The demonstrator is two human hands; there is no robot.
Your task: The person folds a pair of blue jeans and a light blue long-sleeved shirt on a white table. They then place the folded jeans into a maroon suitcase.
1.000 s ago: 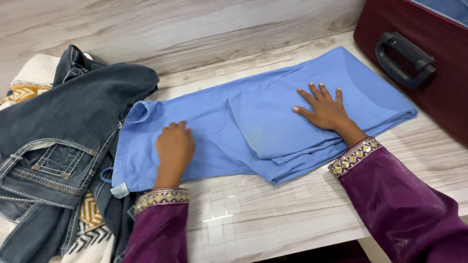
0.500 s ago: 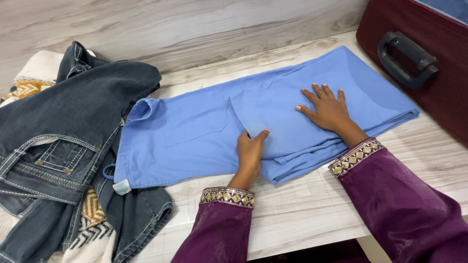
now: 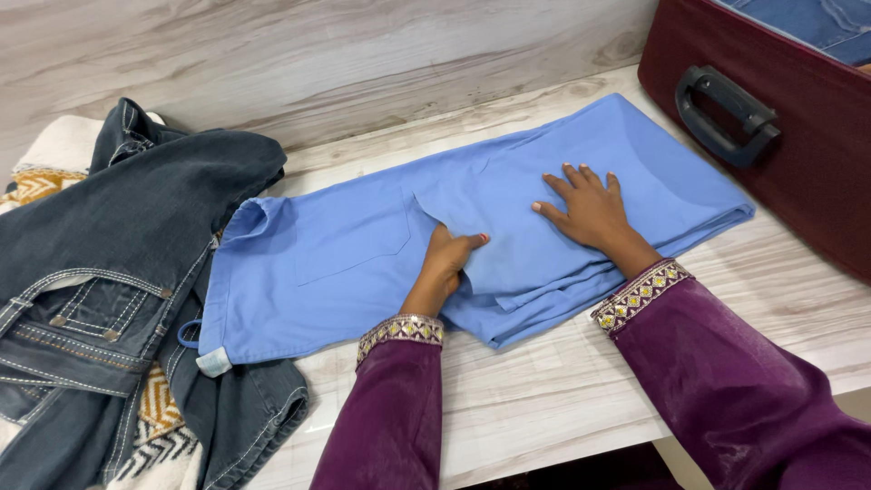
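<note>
L hand (image 3: 445, 261) pinching blue trousers (image 3: 363, 254) – R hand (image 3: 590, 213) flat

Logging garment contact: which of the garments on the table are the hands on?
The light blue trousers: left hand grips their folded edge, right hand presses flat. The dark jeans lie untouched.

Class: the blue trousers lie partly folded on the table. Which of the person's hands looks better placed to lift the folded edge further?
Probably the left hand: it grips the folded edge of the blue trousers, while the right hand presses flat.

head view, looking down, close over table (image 3: 544, 408)
</note>
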